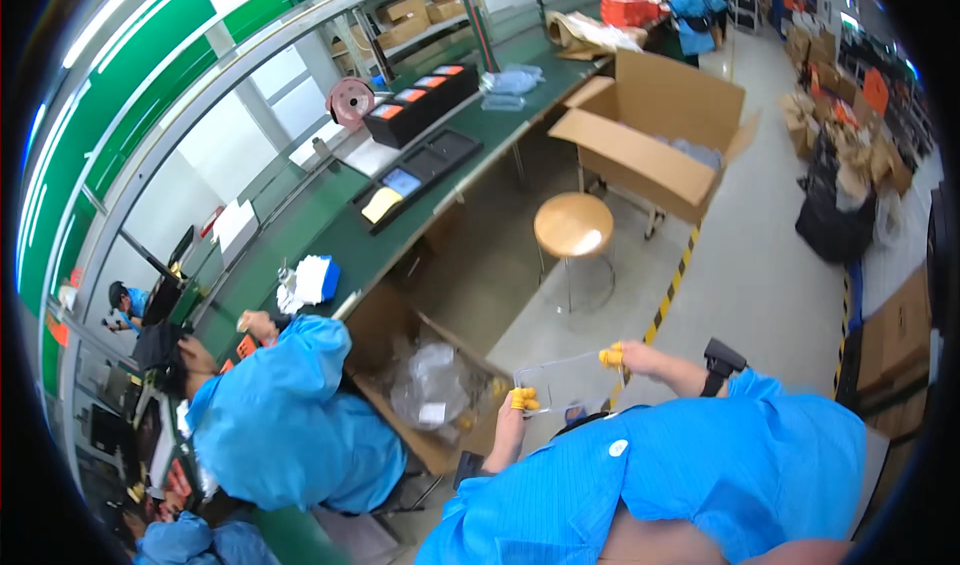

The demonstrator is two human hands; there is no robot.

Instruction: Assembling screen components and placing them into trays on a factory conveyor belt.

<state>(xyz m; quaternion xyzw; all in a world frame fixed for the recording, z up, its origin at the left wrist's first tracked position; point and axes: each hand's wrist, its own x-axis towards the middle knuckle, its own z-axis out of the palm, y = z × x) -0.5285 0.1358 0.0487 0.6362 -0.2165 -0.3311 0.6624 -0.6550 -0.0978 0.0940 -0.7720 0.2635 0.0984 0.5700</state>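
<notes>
The person is holding a clear plastic sheet (565, 380) up in front of the chest, above the floor and well apart from the table (330, 235). The left hand (515, 415) is pinching its near left corner, its fingers (524, 399) in yellow finger cots closing tightly on the edge. The right hand (635, 357) is gripping the far right corner the same way, yellow-capped fingers (611, 357) clamping the sheet. Below the sheet an open cardboard box (430, 385) with crumpled clear plastic is standing on the floor. A co-worker (290, 415) in a blue coat is sitting beside it, leaning over the green table. A round wooden stool (573, 225) is standing farther off.
</notes>
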